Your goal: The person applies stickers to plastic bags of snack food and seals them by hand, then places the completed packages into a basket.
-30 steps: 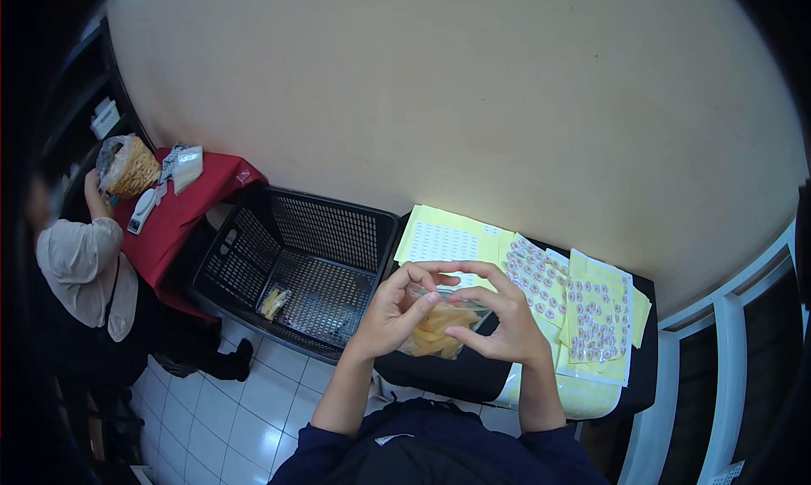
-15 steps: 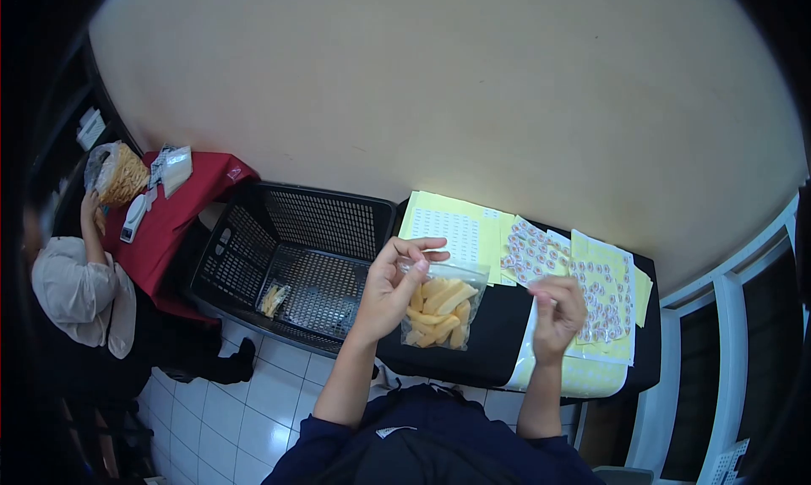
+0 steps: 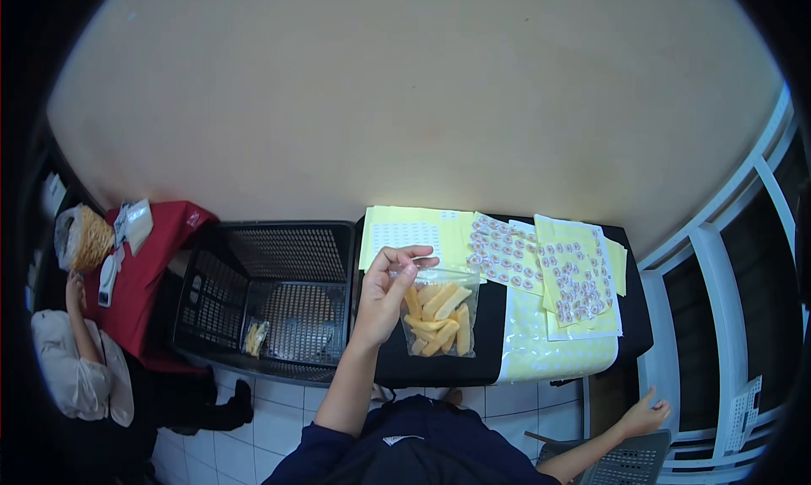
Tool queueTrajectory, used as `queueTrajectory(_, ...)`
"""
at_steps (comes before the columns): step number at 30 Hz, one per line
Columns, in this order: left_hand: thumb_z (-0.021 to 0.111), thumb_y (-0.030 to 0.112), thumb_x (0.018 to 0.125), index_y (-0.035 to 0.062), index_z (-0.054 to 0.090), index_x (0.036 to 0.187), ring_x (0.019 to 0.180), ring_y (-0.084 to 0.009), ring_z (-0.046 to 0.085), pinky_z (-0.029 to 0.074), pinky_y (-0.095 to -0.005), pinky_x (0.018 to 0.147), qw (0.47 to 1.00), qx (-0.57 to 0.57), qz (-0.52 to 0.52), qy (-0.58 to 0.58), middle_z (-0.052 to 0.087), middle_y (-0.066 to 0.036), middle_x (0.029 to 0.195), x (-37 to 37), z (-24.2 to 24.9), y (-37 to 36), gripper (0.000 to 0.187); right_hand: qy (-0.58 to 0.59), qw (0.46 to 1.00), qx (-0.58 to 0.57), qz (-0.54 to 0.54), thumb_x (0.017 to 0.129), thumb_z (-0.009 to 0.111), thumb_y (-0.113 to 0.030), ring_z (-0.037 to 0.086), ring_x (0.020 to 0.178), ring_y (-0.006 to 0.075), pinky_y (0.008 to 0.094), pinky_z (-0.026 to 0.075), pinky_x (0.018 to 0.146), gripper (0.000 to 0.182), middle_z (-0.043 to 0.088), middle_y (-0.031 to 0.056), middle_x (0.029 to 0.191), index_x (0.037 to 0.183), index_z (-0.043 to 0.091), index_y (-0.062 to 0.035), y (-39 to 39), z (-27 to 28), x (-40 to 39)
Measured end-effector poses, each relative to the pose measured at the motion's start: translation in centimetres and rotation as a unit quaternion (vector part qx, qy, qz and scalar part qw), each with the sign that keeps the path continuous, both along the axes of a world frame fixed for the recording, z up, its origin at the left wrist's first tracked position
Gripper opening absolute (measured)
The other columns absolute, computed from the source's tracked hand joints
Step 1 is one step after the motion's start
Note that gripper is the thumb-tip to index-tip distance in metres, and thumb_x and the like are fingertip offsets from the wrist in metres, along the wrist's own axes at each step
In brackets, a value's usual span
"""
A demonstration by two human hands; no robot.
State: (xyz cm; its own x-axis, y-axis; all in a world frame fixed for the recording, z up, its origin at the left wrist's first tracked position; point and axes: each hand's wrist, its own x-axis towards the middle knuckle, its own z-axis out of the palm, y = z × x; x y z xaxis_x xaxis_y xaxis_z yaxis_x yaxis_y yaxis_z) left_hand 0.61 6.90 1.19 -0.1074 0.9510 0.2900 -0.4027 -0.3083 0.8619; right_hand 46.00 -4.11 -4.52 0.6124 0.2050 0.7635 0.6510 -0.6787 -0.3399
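Hanging over the black-covered table is a clear zip bag of yellow snack sticks (image 3: 439, 320), its top edge pinched between the thumb and fingers of my left hand (image 3: 389, 295). My right hand (image 3: 644, 415) is stretched out to the lower right, above a grey basket (image 3: 629, 464). Its fingers are loosely bent and apart, with nothing visible in them. Sheets of round stickers (image 3: 579, 274) lie on the table to the right of the bag, and a yellow sheet of small printed labels (image 3: 405, 231) lies behind it.
A large black crate (image 3: 262, 295) stands left of the table, with a small filled bag (image 3: 256, 337) inside. Farther left, another person (image 3: 80, 358) sits by a red-covered table (image 3: 160, 274) holding a large bag of snacks (image 3: 84, 240) and a white device (image 3: 108, 280).
My right hand has moved from beside the sticker sheets down and right to the grey basket. My left hand still holds the bag. The whole view has shifted slightly.
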Motion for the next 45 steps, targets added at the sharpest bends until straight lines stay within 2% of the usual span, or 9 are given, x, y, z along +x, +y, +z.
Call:
queueTrajectory(7,0.045,0.011,0.087,0.0054,0.043,0.087,0.099,-0.0202,0.052,0.046,-0.0317,0.079,0.998,-0.006,-0.063,0.006,0.049,-0.014,0.108,1.4,0.1,-0.4,0.006,0.322,0.812,0.079,0.480,0.075,0.047,0.004,0.041,0.063,0.0160,0.0295,0.039,0.065,0.011,0.042,0.0068,0.067,0.065,0.043,0.0015,7.5,-0.2,-16.2)
queueTrajectory(9,0.045,0.010,0.087,0.0054,0.043,0.087,0.099,-0.0198,0.052,0.045,-0.0307,0.080,0.997,-0.016,-0.072,0.014,0.050,-0.014,0.108,2.1,-0.7,-1.1,0.005,0.369,0.679,0.029,0.633,0.084,0.045,-0.010,0.045,0.086,0.0149,0.0294,0.038,0.078,0.027,0.046,0.0071,0.091,0.108,0.050,0.0003,7.7,0.8,-22.1)
queueTrajectory(13,0.044,0.006,0.086,0.0056,0.043,0.087,0.100,-0.0183,0.051,0.041,-0.0290,0.083,0.996,-0.014,-0.070,0.048,0.050,-0.013,0.108,3.0,-3.4,-2.5,0.002,0.605,0.276,0.042,0.745,0.088,0.045,-0.024,0.045,0.104,0.0167,0.0271,0.034,0.089,0.051,0.045,0.0122,0.115,0.128,0.027,0.0029,6.9,0.8,-28.4)
queueTrajectory(17,0.045,0.007,0.086,0.0024,0.042,0.102,0.102,-0.0167,0.047,0.038,-0.0292,0.086,0.998,-0.055,0.009,0.021,0.047,-0.012,0.113,1.3,-4.9,-4.0,0.017,0.600,0.388,-0.026,0.699,0.088,0.047,-0.018,0.049,0.097,0.0128,0.0260,0.038,0.085,0.040,0.050,0.0104,0.111,0.121,0.037,0.0020,7.1,-2.5,-29.0)
queueTrajectory(21,0.050,0.019,0.083,-0.0040,0.035,0.116,0.109,-0.0286,0.041,0.032,-0.0358,0.091,0.804,-0.126,0.281,0.509,0.040,-0.020,0.120,-4.3,-11.6,-5.2,0.043,0.593,0.468,0.003,0.655,0.087,0.047,-0.014,0.050,0.090,0.0102,0.0226,0.039,0.079,0.031,0.053,0.0069,0.099,0.115,0.042,0.0000,8.3,-4.7,-29.3)
queueTrajectory(27,0.050,0.025,0.085,-0.0053,0.022,0.126,0.105,-0.0254,0.046,0.034,-0.0298,0.091,0.890,-0.343,0.133,0.270,0.046,-0.022,0.114,-6.8,-18.3,-7.5,0.058,0.641,0.454,-0.008,0.618,0.088,0.047,-0.017,0.044,0.071,0.0034,0.0177,0.037,0.061,0.028,0.051,0.0006,0.085,0.111,0.045,-0.0023,9.1,-7.1,-29.7)
queueTrajectory(32,0.046,0.013,0.086,0.0009,0.040,0.113,0.085,-0.0103,0.049,0.039,-0.0242,0.079,0.939,-0.206,0.273,0.043,0.053,-0.004,0.088,-9.2,-16.5,-9.4,0.030,0.637,0.454,-0.028,0.623,0.088,0.047,-0.018,0.044,0.072,0.0038,0.0179,0.037,0.064,0.026,0.051,0.0006,0.084,0.109,0.047,-0.0022,9.2,-7.9,-29.6)
queueTrajectory(40,0.053,0.022,0.083,-0.0024,0.043,0.113,0.102,-0.0202,0.048,0.040,-0.0291,0.082,0.782,-0.293,0.185,0.519,0.049,-0.018,0.108,-5.4,-17.2,-7.4,0.039,0.659,0.413,-0.008,0.628,0.093,0.033,-0.024,0.046,0.096,0.0127,0.0242,0.033,0.087,0.034,0.053,0.0072,0.101,0.103,0.052,0.0021,9.5,-7.9,-28.7)
queueTrajectory(45,0.056,0.017,0.081,-0.0032,0.049,0.105,0.080,-0.0157,0.054,0.044,-0.0270,0.071,0.873,-0.330,0.139,0.331,0.058,-0.011,0.087,-8.0,-18.5,-8.1,0.032,0.669,0.416,-0.003,0.615,0.093,0.032,-0.025,0.048,0.096,0.0134,0.0247,0.034,0.087,0.036,0.054,0.0088,0.101,0.102,0.052,0.0030,9.7,-6.9,-27.8)
